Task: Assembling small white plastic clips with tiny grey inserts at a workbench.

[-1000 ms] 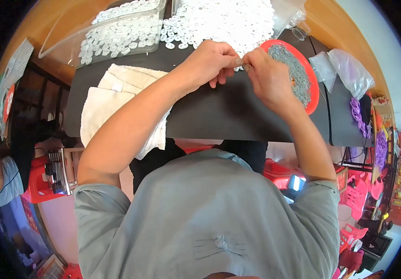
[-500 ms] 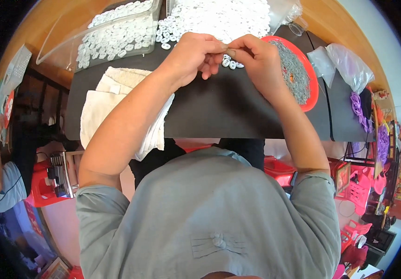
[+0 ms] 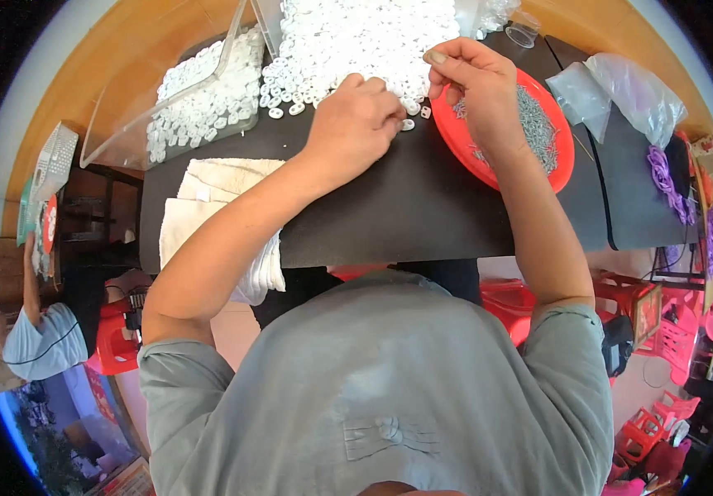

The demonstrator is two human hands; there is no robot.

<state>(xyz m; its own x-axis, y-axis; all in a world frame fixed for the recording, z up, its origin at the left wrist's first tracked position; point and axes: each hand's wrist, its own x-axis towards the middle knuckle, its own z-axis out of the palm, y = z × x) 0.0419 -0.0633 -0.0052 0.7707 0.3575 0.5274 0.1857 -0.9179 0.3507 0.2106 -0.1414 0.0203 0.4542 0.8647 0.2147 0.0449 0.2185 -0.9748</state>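
In the upper middle of the frame, a broad heap of small white oval pieces (image 3: 365,41) lies on the black table (image 3: 406,207), just beyond both hands. The left hand (image 3: 356,124) is at the heap's near edge, back upward and fingers curled toward the pieces; its fingertips are largely hidden, so I cannot tell whether it grips one. One loose white piece (image 3: 409,125) lies just beside its fingers, to the right. The right hand (image 3: 480,87) is raised to the right of the heap, thumb and forefinger drawn close together and the other fingers bent; anything between those tips is too small to make out. Below that hand and to its right is a red dish (image 3: 460,145) holding thin grey pieces (image 3: 538,124), partly covered by the hand and wrist. At upper left, a clear container (image 3: 141,117) holds more white ovals, with a folded cream cloth (image 3: 232,178) below it, left of the left forearm. Clear plastic bags (image 3: 634,91) lie at upper right, well apart from the hands.
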